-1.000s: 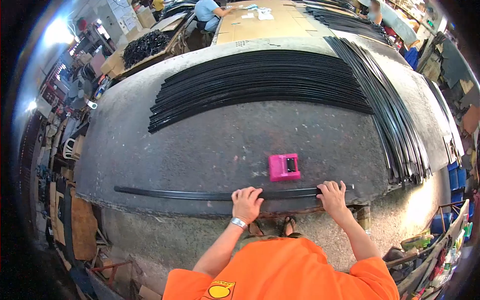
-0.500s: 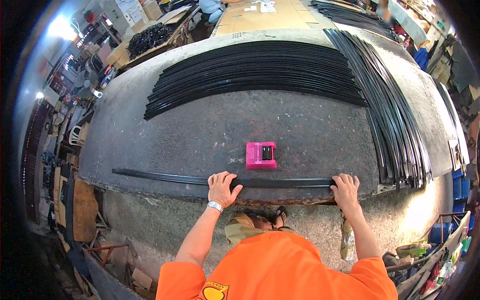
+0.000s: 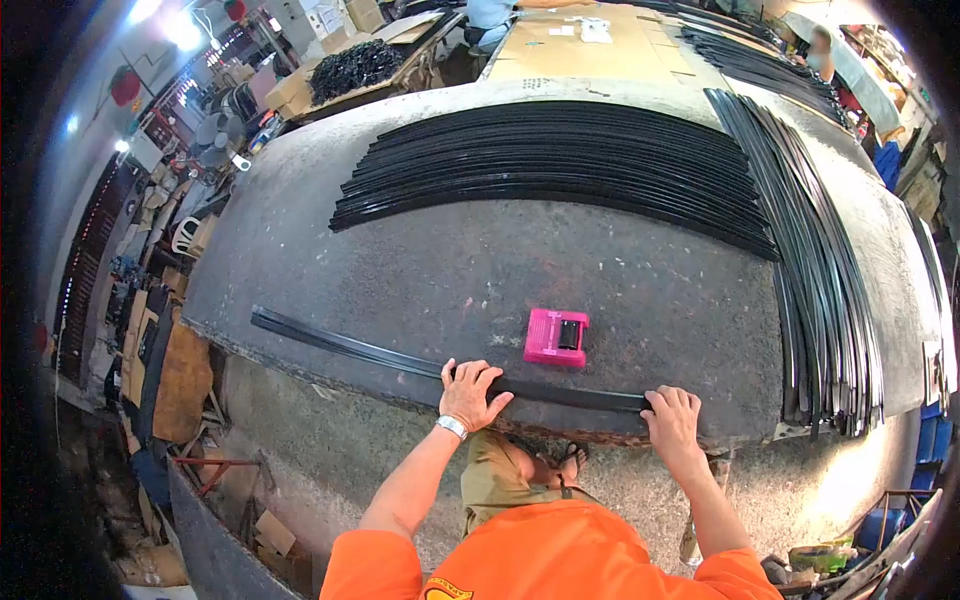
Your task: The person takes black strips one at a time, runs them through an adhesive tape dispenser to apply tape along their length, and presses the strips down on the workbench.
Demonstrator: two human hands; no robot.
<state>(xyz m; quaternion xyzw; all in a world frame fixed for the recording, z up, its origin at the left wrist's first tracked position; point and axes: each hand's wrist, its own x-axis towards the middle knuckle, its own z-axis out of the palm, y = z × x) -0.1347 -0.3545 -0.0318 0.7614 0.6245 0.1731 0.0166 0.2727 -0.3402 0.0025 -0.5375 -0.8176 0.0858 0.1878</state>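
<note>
Along the near edge of the dark table lies a long black strip. My left hand, with a metal watch at the wrist, is closed over its middle part, thumb on the near side. At the strip's right end, my right hand has its fingers curled over it. Just beyond the strip, between the hands, sits a pink box-like device with a black roller-like part. Farther back, a wide layer of black strips lies side by side.
A second pile of glossy black strips runs down the table's right side. Behind the grey table are a cardboard-covered table, a heap of black pieces and two people partly in view. Shelving and clutter line the left.
The view has shifted and turned. Both hands remain on the strip, with my left hand now farther from its right end than one second ago.
</note>
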